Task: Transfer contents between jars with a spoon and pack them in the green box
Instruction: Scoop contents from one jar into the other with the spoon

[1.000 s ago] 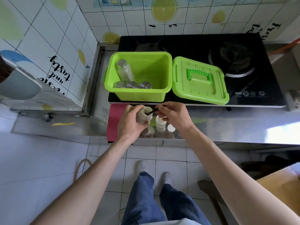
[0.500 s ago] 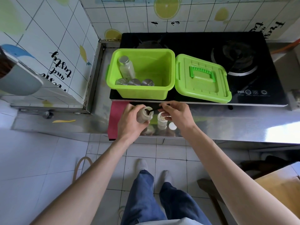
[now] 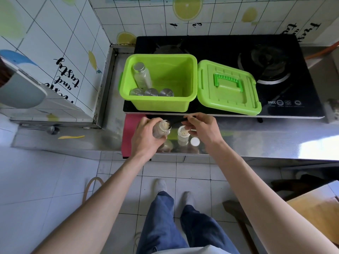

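My left hand (image 3: 146, 136) grips a clear jar (image 3: 162, 129) of pale contents, tilted with its open mouth toward the right. My right hand (image 3: 201, 129) pinches a black spoon (image 3: 177, 121) whose bowl sits at that jar's mouth. A smaller open jar (image 3: 183, 136) stands upright on the steel counter between my hands, with a white lid (image 3: 195, 141) lying beside it. Behind them, the green box (image 3: 159, 104) holds one tall bottle (image 3: 142, 76) and three silver-capped jars (image 3: 151, 92) along its near wall.
The green box's lid (image 3: 229, 88) lies flat to the right of the box, on the black stove (image 3: 275, 70). A red mat (image 3: 128, 136) hangs over the counter's front edge by my left hand. Tiled walls close off the left and back.
The spoon's bowl has drawn back from inside the tilted jar to its mouth. Both hands stay in nearly the same place.
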`<state>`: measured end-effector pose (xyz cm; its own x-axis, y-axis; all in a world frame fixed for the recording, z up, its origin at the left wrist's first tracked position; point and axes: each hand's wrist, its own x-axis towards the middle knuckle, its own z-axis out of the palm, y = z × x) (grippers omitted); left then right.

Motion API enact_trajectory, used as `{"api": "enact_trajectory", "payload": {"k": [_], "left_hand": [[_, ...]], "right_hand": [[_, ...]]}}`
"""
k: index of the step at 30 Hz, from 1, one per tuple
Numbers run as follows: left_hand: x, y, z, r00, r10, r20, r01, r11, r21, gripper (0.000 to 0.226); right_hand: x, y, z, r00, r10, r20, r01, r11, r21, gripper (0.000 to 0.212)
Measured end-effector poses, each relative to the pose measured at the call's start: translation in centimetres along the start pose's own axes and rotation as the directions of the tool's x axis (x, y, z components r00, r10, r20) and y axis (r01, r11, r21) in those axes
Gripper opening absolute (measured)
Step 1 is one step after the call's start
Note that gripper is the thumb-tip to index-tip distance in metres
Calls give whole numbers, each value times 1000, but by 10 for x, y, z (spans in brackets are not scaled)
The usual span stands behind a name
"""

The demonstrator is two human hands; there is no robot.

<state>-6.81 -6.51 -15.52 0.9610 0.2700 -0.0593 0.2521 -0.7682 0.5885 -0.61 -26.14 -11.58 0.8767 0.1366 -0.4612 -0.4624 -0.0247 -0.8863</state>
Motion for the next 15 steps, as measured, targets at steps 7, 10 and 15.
{"api": "enact_trajectory", "payload": {"k": [7,10,15], "left_hand": [[3,3,4,1000,-5,11,5,1000,-3,52],[5,4,6,1000,-7,22,7,1000,3,53],[8,4,11,999,-19,38,19,1000,6,54]], "right_hand": [[1,-1,-10,1000,4,-15,-4,1000,-3,16],[1,-3,-15,1000,10,-17,-9,1000,16,17],[2,-4,-28,999,9,-35,-7,999,43,18]]}}
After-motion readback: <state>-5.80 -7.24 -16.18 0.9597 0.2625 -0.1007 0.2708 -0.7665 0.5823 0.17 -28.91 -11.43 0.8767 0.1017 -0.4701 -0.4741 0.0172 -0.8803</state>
